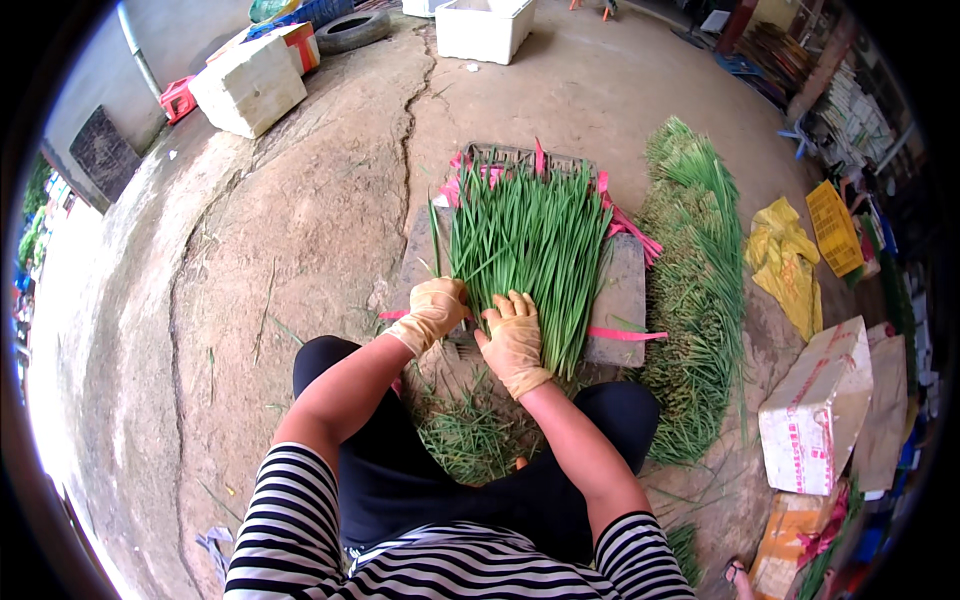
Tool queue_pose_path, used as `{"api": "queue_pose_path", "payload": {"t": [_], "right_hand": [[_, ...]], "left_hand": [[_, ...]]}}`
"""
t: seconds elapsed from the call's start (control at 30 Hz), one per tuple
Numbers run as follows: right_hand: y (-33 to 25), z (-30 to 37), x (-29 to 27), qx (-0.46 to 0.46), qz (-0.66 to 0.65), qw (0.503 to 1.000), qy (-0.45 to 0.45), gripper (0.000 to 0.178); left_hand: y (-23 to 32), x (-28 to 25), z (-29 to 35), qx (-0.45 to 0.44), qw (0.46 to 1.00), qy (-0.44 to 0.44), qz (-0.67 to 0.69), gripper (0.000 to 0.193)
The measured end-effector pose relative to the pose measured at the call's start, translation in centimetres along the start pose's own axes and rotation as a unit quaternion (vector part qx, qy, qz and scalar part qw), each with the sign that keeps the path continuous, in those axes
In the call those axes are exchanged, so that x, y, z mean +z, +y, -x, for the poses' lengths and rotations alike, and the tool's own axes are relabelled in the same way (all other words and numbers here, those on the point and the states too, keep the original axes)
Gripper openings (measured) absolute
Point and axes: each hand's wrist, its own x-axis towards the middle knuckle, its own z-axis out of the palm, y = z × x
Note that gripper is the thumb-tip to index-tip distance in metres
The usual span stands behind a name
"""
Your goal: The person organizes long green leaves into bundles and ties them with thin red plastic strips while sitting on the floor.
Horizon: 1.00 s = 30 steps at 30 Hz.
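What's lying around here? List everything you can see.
Stalks: one pile, green, on board
Board: one, grey, under stalks
Strips: several, pink, around stalks
Heap of greens: one, green, right floor
Scraps: many, green, between legs
Foam boxes: at least two, white, far floor
Tyre: one, black, far left
Sack: one, yellow, right
Carton: one, whitish, lower right
Legs: two, black-clad, near edge
Left hand: one, cream-gloved, at stalks' left edge
Right hand: one, cream-gloved, on stalks
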Motion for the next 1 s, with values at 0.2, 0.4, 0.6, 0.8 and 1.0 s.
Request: {"api": "queue_pose_path", "payload": {"t": [0.2, 0.4, 0.6, 0.8, 1.0], "right_hand": [[-0.4, -0.6, -0.4, 0.016, 0.023, 1.000, 0.012, 0.038], [-0.4, -1.4, 0.0, 0.037, 0.054, 0.998, 0.004, 0.036], [0.0, -1.0, -0.4, 0.008, 0.009, 1.000, 0.004, 0.027], [9.0, -1.4, -6.7, 0.237, -0.148, 0.942, 0.184, 0.048], [20.0, -0.4, -5.3, 0.515, -0.458, 0.714, -0.118, 0.070]], "left_hand": [[0.0, 0.8, 0.2, 0.033, 0.996, 0.033, 0.074, 0.016], [0.4, -0.1, 0.0, -0.023, 0.999, -0.005, 0.035, 0.018], [-0.5, -2.6, -1.1, -0.057, 0.996, 0.061, 0.044, 0.025], [-5.7, -2.7, -3.6, -0.150, 0.959, -0.082, 0.225, 0.054], [-2.3, -1.9, -6.0, -0.128, 0.902, -0.119, 0.395, 0.075]]}}
